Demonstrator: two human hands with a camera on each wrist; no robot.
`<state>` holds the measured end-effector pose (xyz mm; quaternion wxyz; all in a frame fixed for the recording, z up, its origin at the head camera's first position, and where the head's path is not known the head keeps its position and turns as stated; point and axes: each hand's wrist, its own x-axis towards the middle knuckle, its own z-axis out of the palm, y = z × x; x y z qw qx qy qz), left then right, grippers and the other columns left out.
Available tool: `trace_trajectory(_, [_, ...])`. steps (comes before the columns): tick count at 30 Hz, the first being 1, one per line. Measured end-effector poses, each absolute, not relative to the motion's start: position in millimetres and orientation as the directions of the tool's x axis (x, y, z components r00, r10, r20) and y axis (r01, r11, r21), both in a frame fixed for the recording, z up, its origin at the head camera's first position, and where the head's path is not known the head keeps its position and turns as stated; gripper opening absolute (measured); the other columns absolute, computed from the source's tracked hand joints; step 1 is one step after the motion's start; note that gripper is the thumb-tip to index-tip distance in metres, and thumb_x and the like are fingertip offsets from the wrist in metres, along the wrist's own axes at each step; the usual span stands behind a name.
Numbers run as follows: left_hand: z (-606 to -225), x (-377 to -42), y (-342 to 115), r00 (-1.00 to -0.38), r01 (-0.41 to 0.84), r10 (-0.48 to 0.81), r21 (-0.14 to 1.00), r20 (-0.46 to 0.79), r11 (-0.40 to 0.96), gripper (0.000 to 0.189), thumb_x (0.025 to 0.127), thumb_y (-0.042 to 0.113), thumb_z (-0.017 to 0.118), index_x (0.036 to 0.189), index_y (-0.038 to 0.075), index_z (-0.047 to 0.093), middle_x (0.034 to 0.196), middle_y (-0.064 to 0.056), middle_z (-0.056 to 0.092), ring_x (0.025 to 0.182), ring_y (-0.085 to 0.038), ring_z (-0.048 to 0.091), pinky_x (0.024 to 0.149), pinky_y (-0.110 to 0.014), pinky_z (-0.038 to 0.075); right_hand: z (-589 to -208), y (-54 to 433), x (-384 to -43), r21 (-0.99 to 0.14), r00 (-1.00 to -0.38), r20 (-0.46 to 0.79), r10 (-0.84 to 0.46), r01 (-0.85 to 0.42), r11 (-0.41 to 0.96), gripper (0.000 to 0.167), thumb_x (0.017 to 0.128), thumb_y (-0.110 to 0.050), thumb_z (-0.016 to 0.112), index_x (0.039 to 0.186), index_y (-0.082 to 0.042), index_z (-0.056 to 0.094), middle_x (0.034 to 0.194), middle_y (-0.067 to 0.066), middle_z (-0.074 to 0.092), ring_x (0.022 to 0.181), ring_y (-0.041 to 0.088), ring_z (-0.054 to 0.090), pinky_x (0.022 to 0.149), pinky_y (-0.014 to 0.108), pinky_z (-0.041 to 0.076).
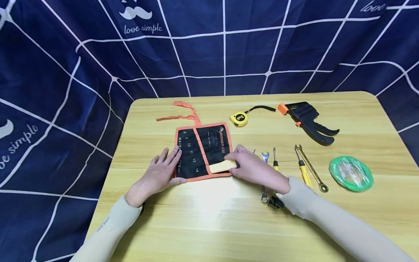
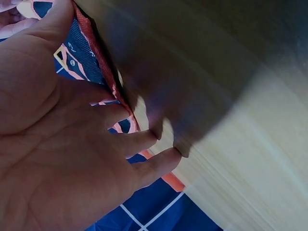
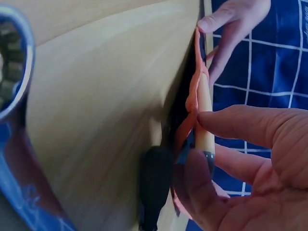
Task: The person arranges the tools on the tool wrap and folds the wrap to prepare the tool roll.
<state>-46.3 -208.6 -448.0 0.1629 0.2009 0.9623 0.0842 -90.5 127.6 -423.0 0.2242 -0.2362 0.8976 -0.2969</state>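
Note:
A black tool pouch [image 1: 214, 140] with orange edging and printed sizes lies unrolled on the table. My left hand [image 1: 160, 168] rests on its left edge, fingers spread and nearly straight, the thumb along the lower border. With thumb and fingers, my right hand [image 1: 252, 166] pinches a pale yellow, flat, bar-shaped handle [image 1: 222, 166] at its right end. This handle lies over the pouch's lower right part, its left end at the orange divider. In the right wrist view the handle [image 3: 205, 134] shows a dark band near the fingers; what lies beyond is hidden by them.
A yellow tape measure [image 1: 240, 119] and a black clamp [image 1: 309, 122] lie toward the back. Right of the pouch are a spanner [image 1: 264, 157], a screwdriver [image 1: 275, 160], another screwdriver [image 1: 305, 173], a ratchet spanner [image 1: 312, 167] and a green coil [image 1: 351, 174]. A black-ended tool [image 1: 276, 202] lies under the right forearm.

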Motion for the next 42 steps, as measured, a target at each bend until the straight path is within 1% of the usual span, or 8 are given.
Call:
trace_trajectory(5, [-448.2,-46.3,-207.8,-0.869,0.361,0.415,0.23,-0.269,0.904,0.101,0.102,0.057,0.072,0.171,-0.002,0.027,0.178,-0.022,0.021,0.161,-0.053,0.017,0.117,-0.073,0.031,-425.0,121.0,-88.4,-0.589,-0.782,-0.229,-0.58,-0.363,0.722,0.042,0.097,-0.008,0.081,0.138,-0.004,0.076,0.107,0.004,0.062,0.089,0.022,0.052,0.074,0.036,0.046])
trace_trajectory(11, [-448.1,-47.7,-208.3,-0.874,0.36,0.412,0.227,-0.258,0.905,0.1,0.102,0.056,0.073,0.171,-0.002,0.029,0.178,-0.022,0.022,0.16,-0.053,0.019,0.116,-0.072,0.031,-425.3,113.4,-86.9,-0.6,-0.791,-0.221,-0.571,-0.351,0.719,0.037,0.096,-0.01,0.082,0.132,-0.008,0.078,0.11,0.008,0.055,0.096,0.024,0.049,0.077,0.037,0.047])
trace_trajectory(18, [-448.3,-47.4,-210.3,-0.871,0.361,0.416,0.235,-0.26,0.903,0.1,0.102,0.056,0.073,0.171,-0.001,0.029,0.178,-0.021,0.023,0.161,-0.052,0.017,0.116,-0.073,0.031,-428.4,105.7,-82.0,-0.582,-0.778,-0.206,-0.593,-0.39,0.714,0.037,0.099,-0.01,0.079,0.136,-0.007,0.076,0.11,0.009,0.051,0.098,0.025,0.046,0.08,0.037,0.046])
trace_trajectory(21, [-450.3,-47.1,-211.5,-0.872,0.371,0.424,0.236,-0.245,0.898,0.1,0.102,0.057,0.072,0.171,0.0,0.029,0.178,-0.021,0.024,0.161,-0.052,0.018,0.115,-0.073,0.032,-430.3,103.5,-79.7,-0.564,-0.773,-0.186,-0.607,-0.422,0.71,0.037,0.098,-0.005,0.076,0.135,-0.006,0.076,0.106,0.008,0.05,0.094,0.024,0.045,0.078,0.037,0.044])
trace_trajectory(28, [-454.7,-45.2,-214.6,-0.875,0.385,0.437,0.249,-0.205,0.888,0.101,0.1,0.058,0.074,0.171,0.0,0.031,0.177,-0.021,0.027,0.161,-0.052,0.02,0.114,-0.074,0.032,-431.6,98.3,-78.7,-0.479,-0.734,-0.091,-0.673,-0.56,0.676,0.043,0.087,0.016,0.07,0.126,-0.002,0.076,0.097,0.007,0.054,0.085,0.024,0.049,0.073,0.037,0.046])
trace_trajectory(32, [-455.5,-46.3,-215.5,-0.881,0.39,0.437,0.245,-0.182,0.888,0.1,0.1,0.058,0.074,0.17,0.0,0.033,0.176,-0.021,0.029,0.16,-0.052,0.022,0.113,-0.073,0.033,-428.3,98.5,-81.6,-0.421,-0.71,-0.084,-0.699,-0.611,0.671,0.034,0.091,0.01,0.074,0.123,0.0,0.077,0.099,0.007,0.06,0.086,0.024,0.054,0.077,0.039,0.05])
trace_trajectory(37, [-455.0,-48.0,-215.8,-0.881,0.398,0.445,0.253,-0.162,0.882,0.099,0.1,0.058,0.075,0.17,0.0,0.034,0.175,-0.021,0.03,0.159,-0.052,0.024,0.113,-0.074,0.033,-427.3,101.7,-82.9,-0.398,-0.685,-0.063,-0.726,-0.65,0.648,0.014,0.095,0.004,0.079,0.107,-0.003,0.076,0.097,0.007,0.057,0.083,0.023,0.052,0.075,0.038,0.049])
trace_trajectory(42, [-455.9,-46.4,-217.7,-0.878,0.408,0.452,0.25,-0.155,0.878,0.101,0.098,0.058,0.077,0.169,0.0,0.035,0.175,-0.022,0.032,0.159,-0.053,0.025,0.112,-0.073,0.034,-431.5,102.6,-80.4,-0.406,-0.671,-0.017,-0.741,-0.673,0.618,0.015,0.094,0.002,0.081,0.1,-0.009,0.073,0.096,0.008,0.055,0.084,0.024,0.053,0.073,0.038,0.049])
